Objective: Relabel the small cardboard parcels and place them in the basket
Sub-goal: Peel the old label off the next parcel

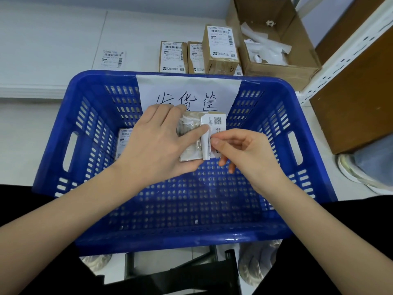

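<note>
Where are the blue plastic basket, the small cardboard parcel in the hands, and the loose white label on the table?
blue plastic basket (276,86): head view, far rim.
small cardboard parcel (190,155): head view, taped near face.
loose white label (112,58): head view, its middle.

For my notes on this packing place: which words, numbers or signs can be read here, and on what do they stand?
"发货筐": handwritten on the white paper sheet taped to the blue plastic basket.
Half-peeled white label on the small cardboard parcel: QR code, print too small.
Labels on the brown parcels behind: barcodes only, text too small.
</note>
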Action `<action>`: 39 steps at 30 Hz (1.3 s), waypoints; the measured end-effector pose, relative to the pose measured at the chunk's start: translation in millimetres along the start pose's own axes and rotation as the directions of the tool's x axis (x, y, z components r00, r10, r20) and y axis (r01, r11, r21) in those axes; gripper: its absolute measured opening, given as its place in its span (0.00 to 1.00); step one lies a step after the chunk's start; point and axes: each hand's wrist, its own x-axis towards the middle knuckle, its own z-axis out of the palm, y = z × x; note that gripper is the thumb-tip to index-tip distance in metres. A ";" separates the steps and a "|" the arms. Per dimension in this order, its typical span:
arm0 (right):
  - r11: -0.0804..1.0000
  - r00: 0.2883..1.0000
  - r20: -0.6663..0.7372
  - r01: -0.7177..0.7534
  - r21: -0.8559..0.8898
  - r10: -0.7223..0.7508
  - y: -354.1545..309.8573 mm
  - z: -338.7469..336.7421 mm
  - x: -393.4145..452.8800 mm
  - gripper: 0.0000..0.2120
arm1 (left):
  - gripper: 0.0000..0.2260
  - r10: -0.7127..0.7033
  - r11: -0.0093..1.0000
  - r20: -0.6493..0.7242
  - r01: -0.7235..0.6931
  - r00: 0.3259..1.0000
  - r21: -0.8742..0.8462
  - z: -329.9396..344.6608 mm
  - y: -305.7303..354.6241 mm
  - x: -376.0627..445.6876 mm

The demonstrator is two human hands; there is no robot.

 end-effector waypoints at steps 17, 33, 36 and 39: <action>0.988 0.999 0.018 -0.024 -0.155 0.027 1.7 1.7 -3.0 0.04 | 0.23 0.049 0.999 -0.007 -0.049 0.999 0.018 1.7 5.9 0.6; 0.967 0.988 0.078 0.145 -0.208 -0.131 1.3 -0.4 -1.5 0.08 | 0.34 -0.075 0.997 0.028 0.075 0.997 -0.022 0.6 13.6 2.7; 0.977 0.989 0.050 0.147 -0.155 -0.140 2.7 0.7 -0.5 0.07 | 0.33 -0.082 0.996 0.045 0.083 0.996 -0.014 0.9 12.1 3.1; 0.977 0.989 0.049 0.143 -0.160 -0.137 5.4 2.6 0.3 0.04 | 0.35 -0.076 0.997 0.054 0.076 0.996 0.005 -0.4 12.2 3.1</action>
